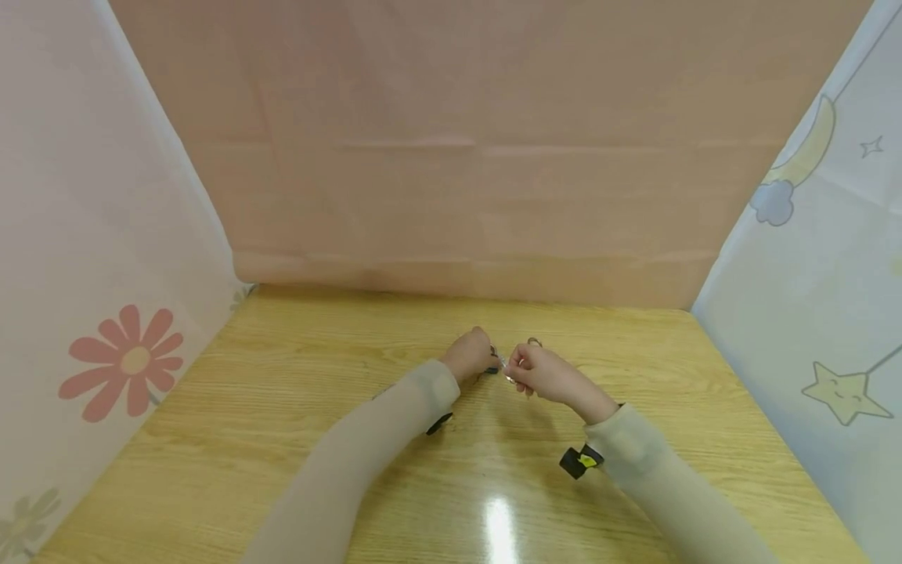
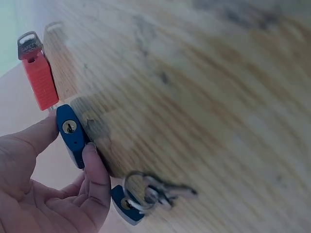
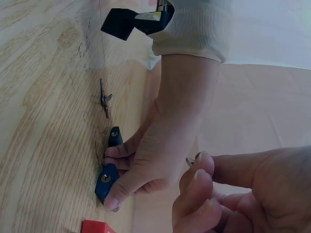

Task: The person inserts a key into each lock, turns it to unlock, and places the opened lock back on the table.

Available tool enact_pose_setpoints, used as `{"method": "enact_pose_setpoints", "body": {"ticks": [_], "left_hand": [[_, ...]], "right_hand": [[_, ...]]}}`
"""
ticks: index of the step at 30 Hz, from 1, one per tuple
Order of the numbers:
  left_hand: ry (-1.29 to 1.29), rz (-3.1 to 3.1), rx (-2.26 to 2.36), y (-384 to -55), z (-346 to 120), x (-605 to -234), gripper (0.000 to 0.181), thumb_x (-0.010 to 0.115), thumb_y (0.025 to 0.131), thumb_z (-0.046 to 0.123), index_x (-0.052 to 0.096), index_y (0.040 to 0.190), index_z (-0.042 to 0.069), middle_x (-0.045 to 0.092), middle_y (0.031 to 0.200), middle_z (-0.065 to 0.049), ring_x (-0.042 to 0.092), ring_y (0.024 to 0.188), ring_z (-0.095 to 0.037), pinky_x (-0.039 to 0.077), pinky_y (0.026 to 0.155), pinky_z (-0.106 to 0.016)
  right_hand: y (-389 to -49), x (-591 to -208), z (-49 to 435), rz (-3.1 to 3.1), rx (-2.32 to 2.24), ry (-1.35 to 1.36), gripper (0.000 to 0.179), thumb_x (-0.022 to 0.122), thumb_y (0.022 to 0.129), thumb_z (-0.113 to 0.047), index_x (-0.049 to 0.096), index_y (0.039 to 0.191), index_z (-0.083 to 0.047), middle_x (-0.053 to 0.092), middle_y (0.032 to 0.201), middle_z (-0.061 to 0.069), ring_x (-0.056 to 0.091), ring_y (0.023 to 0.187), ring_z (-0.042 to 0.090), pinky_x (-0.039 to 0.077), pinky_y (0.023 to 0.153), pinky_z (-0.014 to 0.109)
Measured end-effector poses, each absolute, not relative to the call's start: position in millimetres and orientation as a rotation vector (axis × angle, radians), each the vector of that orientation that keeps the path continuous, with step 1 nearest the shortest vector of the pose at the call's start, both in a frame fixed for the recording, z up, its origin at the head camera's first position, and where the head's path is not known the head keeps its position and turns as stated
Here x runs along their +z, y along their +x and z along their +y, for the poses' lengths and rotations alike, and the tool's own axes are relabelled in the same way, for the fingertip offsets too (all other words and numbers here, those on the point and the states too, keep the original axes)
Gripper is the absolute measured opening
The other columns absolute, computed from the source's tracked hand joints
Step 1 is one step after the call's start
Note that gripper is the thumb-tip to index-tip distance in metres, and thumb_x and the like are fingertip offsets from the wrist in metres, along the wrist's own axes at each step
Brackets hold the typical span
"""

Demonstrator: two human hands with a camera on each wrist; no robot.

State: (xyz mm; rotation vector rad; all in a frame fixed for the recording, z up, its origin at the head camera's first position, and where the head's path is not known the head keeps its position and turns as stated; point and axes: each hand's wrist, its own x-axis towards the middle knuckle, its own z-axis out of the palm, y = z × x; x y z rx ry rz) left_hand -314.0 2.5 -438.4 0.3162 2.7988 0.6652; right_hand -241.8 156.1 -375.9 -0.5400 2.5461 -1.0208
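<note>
My left hand [image 1: 468, 356] holds a blue padlock [image 2: 73, 133] between thumb and fingers, its brass keyhole facing the left wrist camera. Close by the other fingers of that hand lies a second blue padlock [image 2: 127, 206]. In front of this one is a ring of keys [image 2: 158, 191], blurred in the left wrist view. Just right of the held padlock, my right hand [image 1: 553, 377] pinches a small silvery key [image 3: 192, 160], mostly hidden by the fingertips. On the thumb side of the left hand stands a red padlock [image 2: 41, 85] with a metal key head at its end.
The wooden table [image 1: 282, 439] has a pink cloth [image 1: 465, 196] along its back edge. Patterned white sheets hang at the left [image 1: 77, 196] and right [image 1: 796, 313]. A black wrist mount [image 1: 581, 460] sits on the right cuff.
</note>
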Motion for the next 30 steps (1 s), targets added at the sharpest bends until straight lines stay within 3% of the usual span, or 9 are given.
{"method": "enact_pose_setpoints", "body": {"ticks": [3,5,8,12,21,30], "left_hand": [[0.333,2.809,0.628,-316.7,3.3,-439.7,0.032,0.072,0.088,0.035,0.059,0.086,0.005,0.057,0.113,-0.009,0.039,0.054,-0.01,0.04,0.055,-0.024],[0.368,2.815,0.601,-317.7,4.0,-439.1,0.038,0.073,0.087,0.036,0.051,0.065,0.012,0.056,0.096,-0.005,0.037,0.053,-0.009,0.038,0.055,-0.024],[0.394,2.796,0.6,-317.3,5.2,-436.5,0.049,0.073,0.086,0.036,0.041,0.054,0.017,0.044,0.067,0.002,0.032,0.049,-0.009,0.033,0.05,-0.024],[0.41,2.756,0.628,-314.1,7.6,-432.6,0.05,0.072,0.088,0.032,0.04,0.053,0.017,0.03,0.049,0.006,0.028,0.045,-0.009,0.028,0.044,-0.023],[0.408,2.737,0.696,-306.6,9.3,-427.9,0.05,0.072,0.087,0.026,0.037,0.054,0.018,0.029,0.048,0.005,0.027,0.043,-0.009,0.026,0.042,-0.023],[0.42,2.785,0.81,-298.8,-10.9,-425.6,0.027,0.077,0.081,0.024,0.052,0.078,0.013,0.054,0.069,0.002,0.047,0.057,-0.011,0.038,0.049,-0.024]], "right_hand": [[-241.5,-374.9,156.6,2.555,-1.006,-0.526,0.012,0.051,0.101,-0.014,0.053,0.096,-0.003,0.059,0.072,0.007,0.056,0.062,0.02,0.047,0.056,0.027],[-240.9,-374.0,156.8,2.561,-1.0,-0.519,0.012,0.051,0.101,-0.014,0.054,0.096,-0.003,0.059,0.072,0.007,0.056,0.062,0.021,0.046,0.056,0.028],[-240.4,-373.5,157.3,2.57,-0.996,-0.537,0.014,0.051,0.101,-0.015,0.054,0.097,-0.002,0.059,0.072,0.007,0.055,0.061,0.02,0.046,0.056,0.028],[-241.0,-374.2,158.0,2.581,-0.988,-0.544,0.014,0.052,0.101,-0.016,0.054,0.097,-0.002,0.059,0.071,0.008,0.056,0.061,0.021,0.047,0.056,0.029],[-240.9,-373.6,160.9,2.55,-1.029,-0.52,0.014,0.051,0.101,-0.015,0.053,0.095,-0.003,0.061,0.074,0.011,0.058,0.064,0.023,0.049,0.06,0.033],[-241.3,-373.8,161.9,2.546,-1.028,-0.514,0.015,0.05,0.102,-0.016,0.052,0.095,-0.003,0.06,0.073,0.013,0.056,0.063,0.021,0.046,0.057,0.03]]}}
